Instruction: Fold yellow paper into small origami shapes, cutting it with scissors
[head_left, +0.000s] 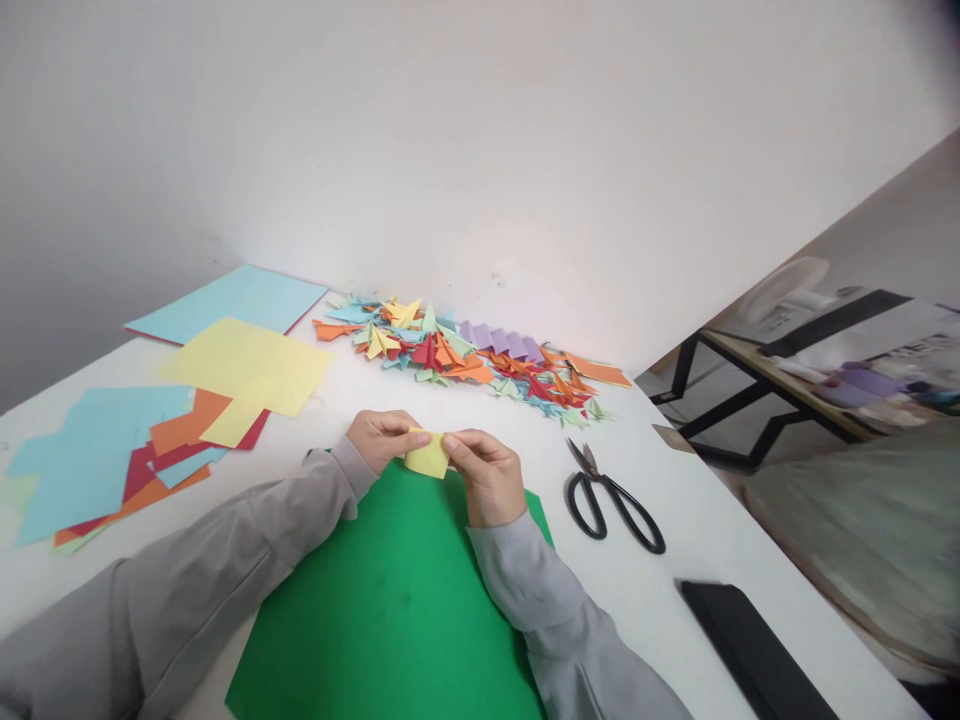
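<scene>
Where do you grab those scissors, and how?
Probably best by the black handle loops of the scissors, reaching in from the near side. The loops point back toward the person, while the slightly open blades point away, toward the wall.

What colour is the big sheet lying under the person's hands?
The big sheet is plain green, showing best in the head view.

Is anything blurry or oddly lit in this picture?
Head view: soft light, with a pale glow on the white wall; left hand, right hand and scissors fairly clear; black-framed table at far right blurred; top right corner dark; lens distortion apparently stretching the edges.
</scene>
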